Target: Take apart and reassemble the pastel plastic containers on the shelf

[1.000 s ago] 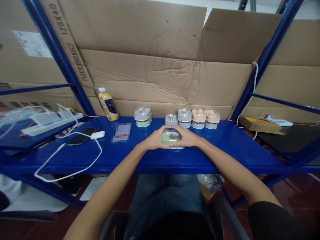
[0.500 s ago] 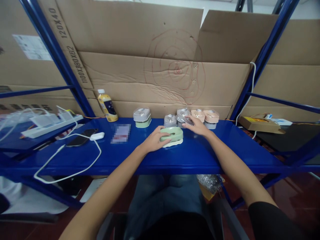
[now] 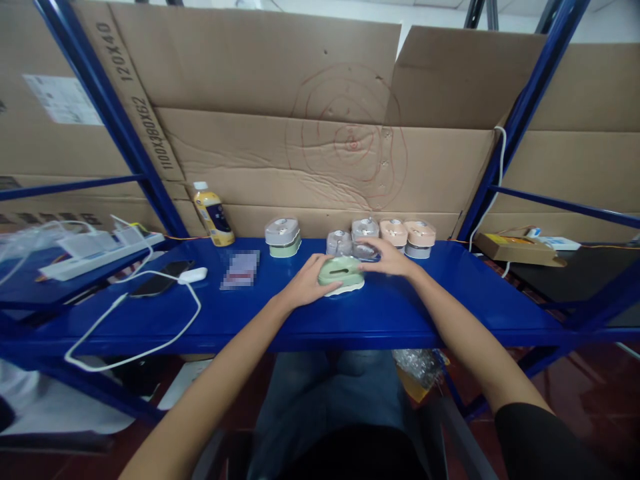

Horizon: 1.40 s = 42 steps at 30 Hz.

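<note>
A pale green plastic box [image 3: 342,272] with a dark slot in its top stands on a white-edged base near the middle of the blue shelf. My left hand [image 3: 306,281] grips its left side, thumb at the front and fingers at the back. My right hand [image 3: 387,258] holds a clear plastic lid [image 3: 367,251] by its right side, at the green box's right rear edge; whether the lid rests on the box I cannot tell. Close behind stand a small grey box [image 3: 339,243] and a taller grey box [image 3: 365,227], partly hidden by hand and lid.
Pink-topped boxes [image 3: 420,233] stand at the back right, and a grey-and-green box [image 3: 283,235] at the back left. Further left are a yellow bottle [image 3: 214,217], a blurred-out packet [image 3: 240,269], a phone [image 3: 161,280] and a white cable [image 3: 200,305]. Cardboard [image 3: 240,147] closes the back.
My right hand has brought the clear lid from in front of the taller grey box down and left to the green box. My left hand stays on the green box.
</note>
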### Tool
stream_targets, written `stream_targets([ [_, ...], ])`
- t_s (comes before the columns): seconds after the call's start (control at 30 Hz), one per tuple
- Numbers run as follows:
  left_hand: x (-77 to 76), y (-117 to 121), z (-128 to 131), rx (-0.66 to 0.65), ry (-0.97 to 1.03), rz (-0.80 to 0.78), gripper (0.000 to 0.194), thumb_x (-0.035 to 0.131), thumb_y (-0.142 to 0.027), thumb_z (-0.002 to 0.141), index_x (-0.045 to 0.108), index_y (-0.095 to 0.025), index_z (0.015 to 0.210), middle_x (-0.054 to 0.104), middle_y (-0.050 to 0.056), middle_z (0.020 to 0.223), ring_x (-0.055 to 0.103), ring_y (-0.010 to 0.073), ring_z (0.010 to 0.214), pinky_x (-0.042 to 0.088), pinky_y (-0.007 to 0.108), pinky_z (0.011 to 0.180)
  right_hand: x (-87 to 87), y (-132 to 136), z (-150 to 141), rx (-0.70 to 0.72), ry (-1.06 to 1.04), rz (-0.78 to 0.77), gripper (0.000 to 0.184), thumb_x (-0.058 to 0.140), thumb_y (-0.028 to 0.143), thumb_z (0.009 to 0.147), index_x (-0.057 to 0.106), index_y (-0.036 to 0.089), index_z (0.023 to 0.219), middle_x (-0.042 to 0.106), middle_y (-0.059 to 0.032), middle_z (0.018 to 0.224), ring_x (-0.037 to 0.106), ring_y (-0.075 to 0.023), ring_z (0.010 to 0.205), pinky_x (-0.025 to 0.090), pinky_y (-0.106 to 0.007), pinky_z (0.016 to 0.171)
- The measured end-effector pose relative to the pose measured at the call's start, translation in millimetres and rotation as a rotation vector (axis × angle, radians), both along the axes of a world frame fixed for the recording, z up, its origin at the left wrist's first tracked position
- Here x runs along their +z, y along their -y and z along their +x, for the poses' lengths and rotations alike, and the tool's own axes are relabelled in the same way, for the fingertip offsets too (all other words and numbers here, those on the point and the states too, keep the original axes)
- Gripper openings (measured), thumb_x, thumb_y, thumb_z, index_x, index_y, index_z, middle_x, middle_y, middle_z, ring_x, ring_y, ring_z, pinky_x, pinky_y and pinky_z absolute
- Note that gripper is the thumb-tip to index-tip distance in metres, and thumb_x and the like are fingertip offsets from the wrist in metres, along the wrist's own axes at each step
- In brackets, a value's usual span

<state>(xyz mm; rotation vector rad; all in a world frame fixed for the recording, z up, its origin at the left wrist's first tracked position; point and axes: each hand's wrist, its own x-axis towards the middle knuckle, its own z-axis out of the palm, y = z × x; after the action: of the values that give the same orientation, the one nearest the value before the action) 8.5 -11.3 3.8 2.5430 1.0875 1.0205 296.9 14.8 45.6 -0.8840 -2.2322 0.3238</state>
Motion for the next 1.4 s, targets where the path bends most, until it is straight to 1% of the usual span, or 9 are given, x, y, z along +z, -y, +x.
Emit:
stream_targets([
  [0.2,-8.6,-6,6,-0.023,0.063,-0.099,0.109,0.089,-0.057,0.068,0.032,-0.023,0.154,0.055,0.017,0.144,0.055,0.0391,0.135,0.047,0.056,0.112,-11.1,-2,-20,0.120,0.142,0.022,0.086,0.090,0.057,0.069,0.061,0.025,0.143,0.065,-0.0117,0.141,0.062,-0.0332,0.130,0.047,-0.053,0.113],
  [0.4,-7.7,-5,10,-0.046,0.082,-0.165,0.118,0.092,-0.058,0.062,0.029,-0.021,0.155,0.060,0.016,0.139,0.060,0.0390,0.130,0.048,0.055,0.110,-19.9,-9,-35,0.198,0.190,-0.043,0.090,0.091,0.059,0.066,0.061,0.026,0.144,0.065,-0.0109,0.141,0.062,-0.0331,0.129,0.047,-0.052,0.112],
  [0.53,-7.0,-6,8,-0.064,0.065,-0.127,0.105,0.092,-0.056,0.063,0.041,-0.022,0.148,0.057,0.016,0.145,0.056,0.0390,0.135,0.046,0.055,0.112,-19.4,-4,-35,0.208,0.165,-0.058,0.086,0.090,0.056,0.068,0.061,0.027,0.144,0.065,-0.0106,0.139,0.062,-0.0316,0.128,0.048,-0.051,0.112],
  [0.67,-8.0,-7,7,-0.080,0.053,-0.085,0.091,0.092,-0.052,0.066,0.050,-0.022,0.141,0.061,0.014,0.141,0.059,0.0369,0.131,0.048,0.053,0.111,-20.0,1,-34,0.208,0.127,-0.068,0.082,0.092,0.051,0.069,0.061,0.029,0.142,0.065,-0.0086,0.138,0.063,-0.0297,0.128,0.048,-0.049,0.112],
  [0.97,-1.2,2,-2,-0.056,-0.038,-0.088,0.089,0.088,-0.049,0.070,0.049,-0.022,0.145,0.060,0.015,0.142,0.058,0.0379,0.132,0.049,0.053,0.110,-32.1,-6,-34,0.197,0.097,-0.095,0.085,0.092,0.050,0.069,0.059,0.029,0.144,0.062,-0.0095,0.140,0.060,-0.0295,0.131,0.046,-0.049,0.114],
  [1.1,-5.3,32,-21,0.098,-0.123,-0.016,0.079,0.075,-0.048,0.085,0.043,-0.022,0.152,0.056,0.017,0.143,0.058,0.0364,0.132,0.050,0.051,0.109,-36.0,-6,-39,0.070,0.075,-0.029,0.083,0.092,0.049,0.070,0.060,0.023,0.142,0.060,-0.0131,0.137,0.059,-0.0304,0.129,0.045,-0.050,0.114],
  [1.23,-9.3,62,-30,0.354,-0.263,0.196,0.051,0.061,-0.039,0.095,0.053,-0.019,0.142,0.051,0.022,0.147,0.057,0.0420,0.129,0.051,0.056,0.105,-37.5,0,-53,-0.099,0.067,0.056,0.058,0.081,0.042,0.086,0.062,0.022,0.137,0.061,-0.0123,0.129,0.061,-0.0283,0.121,0.049,-0.048,0.108],
  [1.3,-6.6,63,-28,0.421,-0.351,0.242,0.041,0.061,-0.036,0.095,0.059,-0.019,0.132,0.054,0.024,0.141,0.058,0.0446,0.125,0.052,0.058,0.102,-37.6,4,-60,-0.150,0.079,0.074,0.049,0.075,0.041,0.090,0.063,0.022,0.134,0.062,-0.0116,0.125,0.063,-0.0267,0.115,0.051,-0.046,0.104],
  [1.4,1.5,43,-23,0.459,-0.451,0.197,0.035,0.058,-0.030,0.095,0.061,-0.018,0.127,0.058,0.024,0.135,0.062,0.0428,0.115,0.055,0.054,0.095,-37.7,6,-61,-0.181,0.100,0.065,0.043,0.072,0.041,0.092,0.065,0.020,0.129,0.063,-0.0107,0.120,0.065,-0.0246,0.105,0.053,-0.043,0.097],
])
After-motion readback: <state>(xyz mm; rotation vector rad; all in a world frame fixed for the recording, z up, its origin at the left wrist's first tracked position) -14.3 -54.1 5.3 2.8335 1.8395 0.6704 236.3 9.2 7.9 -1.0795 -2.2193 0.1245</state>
